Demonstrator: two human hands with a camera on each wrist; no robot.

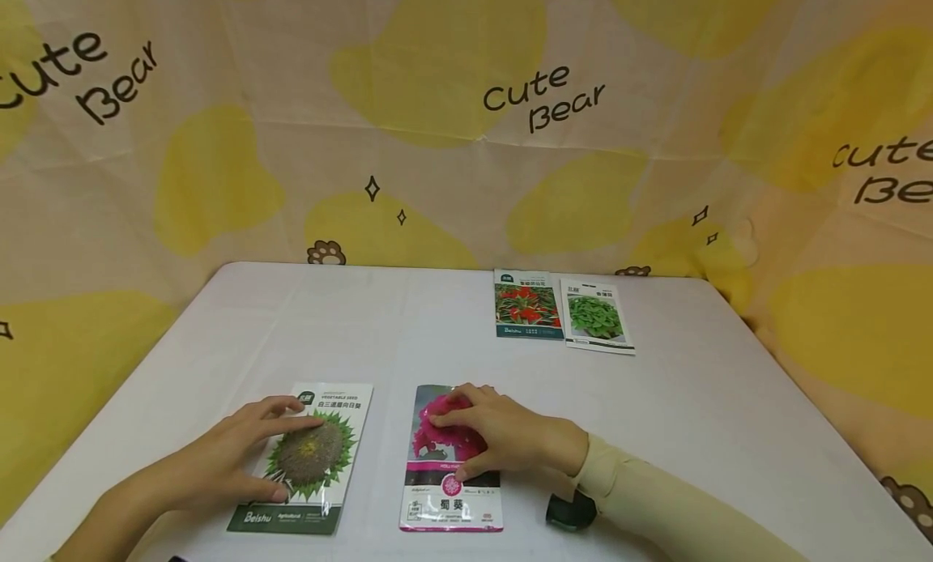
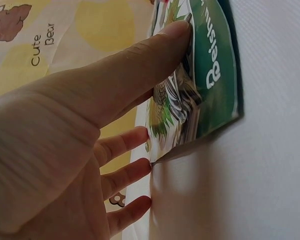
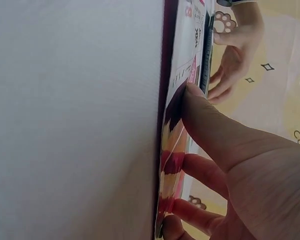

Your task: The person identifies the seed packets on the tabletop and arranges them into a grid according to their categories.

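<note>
On the near left of the table lies a sunflower seed packet, white with a dark green band along its bottom. My left hand rests on it with fingers and thumb spread. In the left wrist view the thumb lies on the packet's printed front. To the right is a hollyhock seed packet with a pink flower picture. My right hand covers its upper right part. The right wrist view shows the thumb and fingertips touching that packet's glossy face. Both packets lie flat, side by side.
Toward the back of the white table lie a red-flower seed packet and a green-leaf seed packet, side by side. A small dark object sits beneath the right forearm. Behind the table hangs a yellow patterned cloth.
</note>
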